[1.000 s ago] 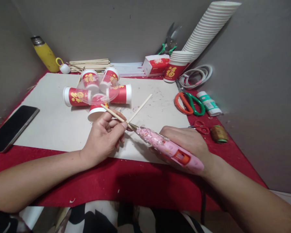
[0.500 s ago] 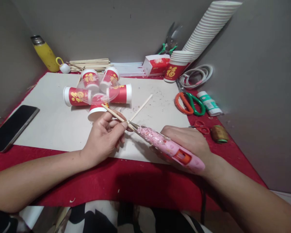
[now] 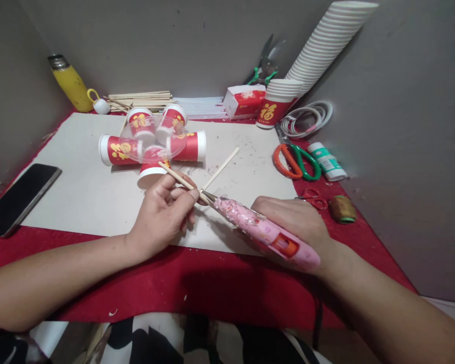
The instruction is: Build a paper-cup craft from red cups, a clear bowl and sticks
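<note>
My left hand (image 3: 169, 210) pinches thin wooden sticks (image 3: 220, 168) where they meet at an angle; one points up-left, another up-right. In my right hand (image 3: 298, 222) is a pink hot glue gun (image 3: 265, 233), its surface streaked with dried glue. The gun's metal nozzle is at the meeting point of the sticks, beside my left thumb. My right fingers are mostly hidden behind the gun. Just beyond my left hand lies a ring of red paper cups (image 3: 121, 151) with white rims, a clear plastic disc (image 3: 157, 136) over their inner ends.
A phone (image 3: 20, 199) lies at the left. Along the back are a yellow bottle (image 3: 71, 83), wooden sticks (image 3: 142, 99), a tissue pack (image 3: 246, 101) and stacked cups (image 3: 329, 43). At the right are scissors (image 3: 298, 163), a white-green roll (image 3: 326, 162) and a thread spool (image 3: 343, 209).
</note>
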`<action>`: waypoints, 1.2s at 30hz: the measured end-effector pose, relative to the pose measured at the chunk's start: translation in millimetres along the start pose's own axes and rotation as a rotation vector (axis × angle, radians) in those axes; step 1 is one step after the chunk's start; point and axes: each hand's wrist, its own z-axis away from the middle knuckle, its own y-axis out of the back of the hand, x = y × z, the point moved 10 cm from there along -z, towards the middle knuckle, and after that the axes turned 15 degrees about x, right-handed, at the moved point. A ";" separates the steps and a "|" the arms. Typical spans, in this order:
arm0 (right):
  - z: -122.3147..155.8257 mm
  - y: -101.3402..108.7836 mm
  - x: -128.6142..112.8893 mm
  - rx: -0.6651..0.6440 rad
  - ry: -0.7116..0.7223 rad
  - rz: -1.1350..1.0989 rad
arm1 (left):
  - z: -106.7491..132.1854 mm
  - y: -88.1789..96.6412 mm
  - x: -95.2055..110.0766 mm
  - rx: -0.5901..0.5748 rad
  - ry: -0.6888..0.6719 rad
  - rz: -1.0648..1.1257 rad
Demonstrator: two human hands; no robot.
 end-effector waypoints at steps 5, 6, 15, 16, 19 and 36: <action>-3.5 3.2 -1.4 0.014 0.007 0.008 | 0.5 0.3 0.7 -0.003 -0.006 -0.004; -4.7 4.0 -1.5 0.018 0.007 0.015 | 0.6 0.3 0.6 -0.002 -0.005 -0.007; -2.9 2.5 -3.2 0.025 0.017 -0.005 | -0.1 0.8 0.3 0.010 -0.005 0.000; -1.1 1.4 -2.4 0.020 0.018 -0.016 | -0.3 1.0 0.3 0.010 -0.007 -0.002; 1.2 0.2 0.1 0.022 0.015 -0.027 | -0.8 1.8 0.1 0.009 -0.014 -0.008; 0.5 10.5 15.8 0.044 -0.048 0.153 | -0.4 3.2 0.2 0.028 -0.002 -0.028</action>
